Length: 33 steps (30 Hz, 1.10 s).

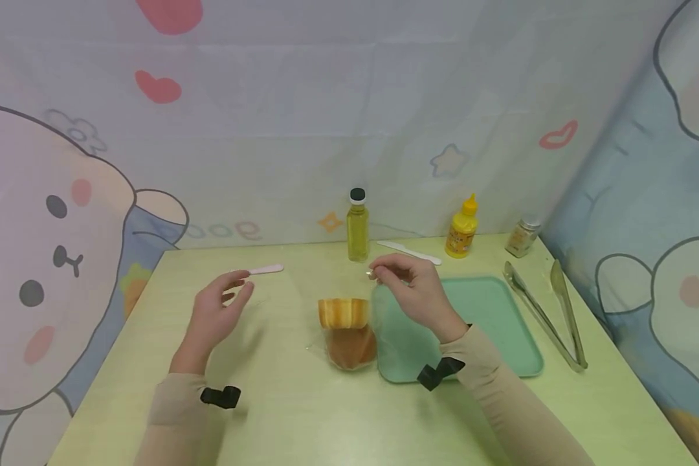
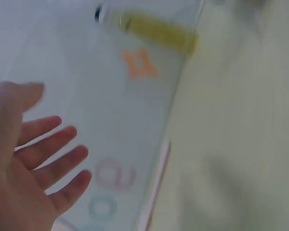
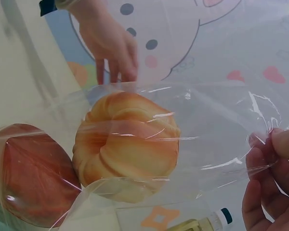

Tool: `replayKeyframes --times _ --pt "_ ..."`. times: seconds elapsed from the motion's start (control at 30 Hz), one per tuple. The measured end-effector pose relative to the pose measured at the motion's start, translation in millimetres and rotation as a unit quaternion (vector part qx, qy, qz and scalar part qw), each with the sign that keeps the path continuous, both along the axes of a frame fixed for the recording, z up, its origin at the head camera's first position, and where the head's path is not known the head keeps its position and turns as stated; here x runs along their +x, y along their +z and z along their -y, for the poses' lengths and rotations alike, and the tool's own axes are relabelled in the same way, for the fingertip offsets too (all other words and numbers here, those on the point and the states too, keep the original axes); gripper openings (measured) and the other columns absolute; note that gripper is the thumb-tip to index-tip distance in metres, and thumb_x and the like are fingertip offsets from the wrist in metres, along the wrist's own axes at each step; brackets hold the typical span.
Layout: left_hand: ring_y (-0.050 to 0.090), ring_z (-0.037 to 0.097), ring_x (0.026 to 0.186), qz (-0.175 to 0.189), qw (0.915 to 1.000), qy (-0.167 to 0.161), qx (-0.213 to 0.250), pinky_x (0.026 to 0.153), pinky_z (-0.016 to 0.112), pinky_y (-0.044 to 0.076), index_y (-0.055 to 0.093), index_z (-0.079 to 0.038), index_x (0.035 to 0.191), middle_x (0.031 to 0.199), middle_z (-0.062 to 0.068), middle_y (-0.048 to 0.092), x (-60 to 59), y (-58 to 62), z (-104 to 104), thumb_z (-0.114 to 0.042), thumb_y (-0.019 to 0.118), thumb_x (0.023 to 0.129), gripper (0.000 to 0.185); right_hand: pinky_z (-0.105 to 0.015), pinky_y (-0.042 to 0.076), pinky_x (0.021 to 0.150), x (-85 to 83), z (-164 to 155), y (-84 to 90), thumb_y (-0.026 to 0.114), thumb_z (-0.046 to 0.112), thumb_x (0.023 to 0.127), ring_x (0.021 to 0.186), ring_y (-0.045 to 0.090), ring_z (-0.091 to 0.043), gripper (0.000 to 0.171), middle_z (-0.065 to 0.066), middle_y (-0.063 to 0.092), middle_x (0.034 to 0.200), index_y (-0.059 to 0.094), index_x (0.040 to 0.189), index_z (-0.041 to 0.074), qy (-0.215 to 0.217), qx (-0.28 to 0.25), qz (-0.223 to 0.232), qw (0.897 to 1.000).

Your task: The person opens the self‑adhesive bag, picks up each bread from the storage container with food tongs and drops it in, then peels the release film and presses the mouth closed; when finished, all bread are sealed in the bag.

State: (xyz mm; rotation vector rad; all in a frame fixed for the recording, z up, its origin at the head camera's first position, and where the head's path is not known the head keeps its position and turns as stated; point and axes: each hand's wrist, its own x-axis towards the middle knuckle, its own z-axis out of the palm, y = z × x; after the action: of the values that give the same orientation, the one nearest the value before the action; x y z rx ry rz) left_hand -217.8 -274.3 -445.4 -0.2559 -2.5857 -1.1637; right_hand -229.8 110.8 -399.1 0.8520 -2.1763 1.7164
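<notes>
Head view, right hand: the right hand (image 1: 415,289) is hovering over the near-left corner of the green tray (image 1: 501,323), thumb and forefinger pinching the top edge of a clear plastic bag (image 1: 349,317).
Head view, bag contents: two bread rolls (image 1: 343,312) are lying in the bag on the desk (image 1: 303,414), just beside the tray's left edge; one is golden, the nearer one darker brown.
Head view, left hand: the left hand (image 1: 218,309) is hanging above the desk with fingers loosely spread, holding nothing, well apart from the bag.
Head view, surroundings: an oil bottle (image 1: 358,225), a yellow squeeze bottle (image 1: 463,228), a small jar (image 1: 522,237), metal tongs (image 1: 550,310) and two pale spatulas (image 1: 262,270) are lying further back and to the sides.
Left wrist view: the picture is blurring; the palm is showing open and empty, the oil bottle beyond it.
Right wrist view: the fingertips (image 3: 262,144) are gripping the film at the bag's rim; the golden roll is sitting against the brown one inside.
Risk, grip: only a thin pinch of slippery film is being held, so the bag may slip free.
Risk, contents: with the left hand giving no support, a pull may be dragging or tipping the rolls out onto the desk.
</notes>
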Motion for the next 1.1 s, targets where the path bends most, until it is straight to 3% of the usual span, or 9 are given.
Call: replayKeyframes --times 0.13,0.2,0.3,0.4,0.53,0.67,0.77,0.97,1.1 --pt "0.061 0.036 0.133 0.029 0.9875 -0.106 0.113 0.107 0.047 0.053 0.057 -0.003 0.147 0.144 0.017 0.063 -9.8 14.4 -47 -0.024 0.060 0.109 0.043 -0.031 0.060 0.079 0.0 2 1.9 0.064 0.007 0.105 0.087 0.074 -0.025 0.013 -0.009 0.076 0.099 0.076 0.111 0.005 0.007 -0.008 0.019 1.000" --pt "0.067 0.031 0.125 0.024 0.9766 -0.128 0.172 0.103 0.037 0.055 0.060 -0.001 0.142 0.135 0.016 0.070 -14.7 18.0 -65 -0.018 0.063 0.108 0.039 -0.030 0.060 0.081 -0.3 3 2.7 0.063 0.007 0.105 0.088 0.074 -0.028 0.013 -0.011 0.076 0.099 0.075 0.110 0.004 0.009 -0.015 0.028 0.999" --pt "0.075 0.019 0.103 -0.003 0.9604 -0.117 0.253 0.090 0.025 0.058 0.069 0.004 0.125 0.110 0.008 0.079 -19.1 20.0 -84 -0.010 0.068 0.104 0.025 -0.032 0.061 0.083 -1.7 3 3.2 0.062 0.006 0.106 0.089 0.073 -0.028 0.014 -0.016 0.074 0.099 0.074 0.109 0.000 0.007 -0.029 0.036 0.999" --pt "0.074 0.013 0.086 -0.037 0.9488 -0.098 0.298 0.081 0.024 0.059 0.071 0.008 0.107 0.092 -0.001 0.079 -19.2 20.8 -92 -0.007 0.071 0.101 0.016 -0.035 0.061 0.083 -3.5 1 2.5 0.063 0.007 0.105 0.088 0.072 -0.024 0.013 -0.018 0.074 0.099 0.073 0.107 -0.001 -0.012 -0.047 0.046 0.998" --pt "0.075 0.014 0.088 -0.053 0.9363 -0.109 0.330 0.087 0.028 0.061 0.069 0.009 0.105 0.097 -0.002 0.081 -14.8 22.1 -92 -0.007 0.069 0.102 0.016 -0.037 0.061 0.084 -5.8 -2 0.0 0.064 0.011 0.106 0.089 0.073 -0.018 0.015 -0.017 0.075 0.100 0.074 0.105 0.000 -0.040 -0.068 0.066 0.995" --pt "0.078 0.017 0.097 -0.065 0.9325 -0.124 0.333 0.096 0.033 0.059 0.067 0.005 0.107 0.105 0.004 0.081 -9.3 27.3 -94 -0.013 0.066 0.105 0.018 -0.033 0.059 0.085 -7.6 -3 -1.0 0.061 0.015 0.108 0.093 0.073 -0.017 0.019 -0.018 0.076 0.102 0.071 0.106 -0.001 -0.044 -0.086 0.078 0.992" --pt "0.079 0.021 0.096 -0.086 0.9272 -0.129 0.341 0.094 0.037 0.060 0.066 0.004 0.106 0.103 0.007 0.081 -7.5 31.4 -99 -0.013 0.065 0.106 0.017 -0.032 0.059 0.087 -9.2 -1 -1.2 0.059 0.014 0.109 0.097 0.072 -0.020 0.020 -0.020 0.075 0.104 0.068 0.108 -0.003 -0.037 -0.102 0.080 0.991" --pt "0.080 0.024 0.093 -0.094 0.9060 -0.124 0.394 0.084 0.044 0.063 0.061 0.010 0.107 0.101 0.010 0.081 -6.8 33.4 -106 -0.011 0.066 0.105 0.022 -0.034 0.060 0.091 -10.5 4 -7.7 0.057 0.011 0.110 0.103 0.072 -0.029 0.017 -0.021 0.074 0.111 0.065 0.114 -0.003 -0.021 -0.092 0.090 0.991" --pt "0.080 0.024 0.094 -0.091 0.9040 -0.104 0.405 0.083 0.044 0.063 0.060 0.012 0.108 0.101 0.010 0.081 -6.4 33.5 -108 -0.015 0.068 0.104 0.028 -0.034 0.060 0.093 -10.5 6 -12.6 0.060 0.008 0.108 0.107 0.073 -0.021 0.021 -0.022 0.074 0.117 0.062 0.122 -0.006 -0.010 -0.078 0.100 0.992"
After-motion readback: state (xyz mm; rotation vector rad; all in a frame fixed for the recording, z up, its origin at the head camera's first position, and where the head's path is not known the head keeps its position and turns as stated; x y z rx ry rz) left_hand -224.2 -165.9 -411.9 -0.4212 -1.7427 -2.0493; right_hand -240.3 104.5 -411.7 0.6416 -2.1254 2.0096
